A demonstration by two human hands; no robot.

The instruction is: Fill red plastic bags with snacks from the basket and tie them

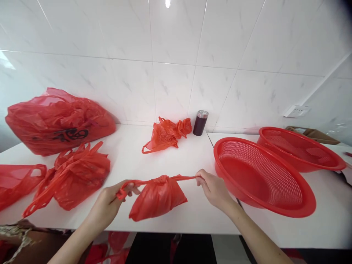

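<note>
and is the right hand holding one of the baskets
No, the right hand pinches a stretched handle of the small red bag.

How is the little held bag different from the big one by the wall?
The held bag is much smaller than the big bag. The left hand and right hand stretch the held bag's top; the big bag sits on the table. The big bag shows black markings; the held bag, none. Both are red plastic.

A red bag (16, 183) at far left runs out of frame; the near basket (247, 179) obscures part of the far basket (305, 165), which partly hides a cardboard box (316, 136). Knotted plastic conceals the contents of the small bag (159, 200).
</note>
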